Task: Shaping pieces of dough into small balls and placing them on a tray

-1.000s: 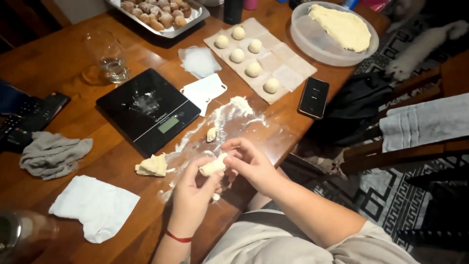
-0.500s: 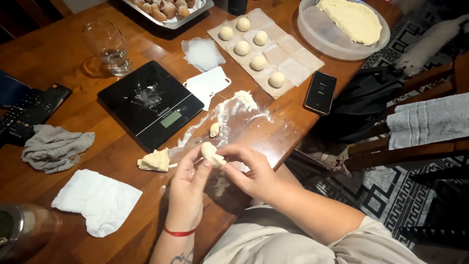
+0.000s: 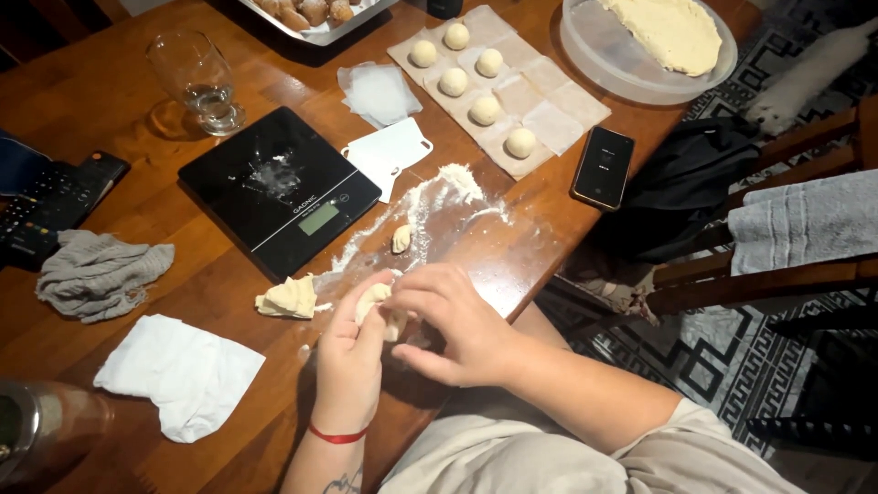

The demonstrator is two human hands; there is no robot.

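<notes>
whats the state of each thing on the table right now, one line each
dough piece: held between both hands
left hand: cupped under the dough piece
right hand: fingers closed over the dough piece
dough balls: five, shaped, set on paper squares
scale: bare, dusted with flour
glass: upright, nearly empty
phone: screen dark
dough scrap: loose on the table
grey cloth: crumpled

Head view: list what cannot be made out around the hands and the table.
- Dough piece: mostly covered by the left hand and right hand; its shape is unclear.
- Tray of baked pieces: cut off by the top edge.
- Metal container: cut by the left edge and blurred.
- Scale: display too small to read.
- Remote: partly cut off by the left edge.
</notes>
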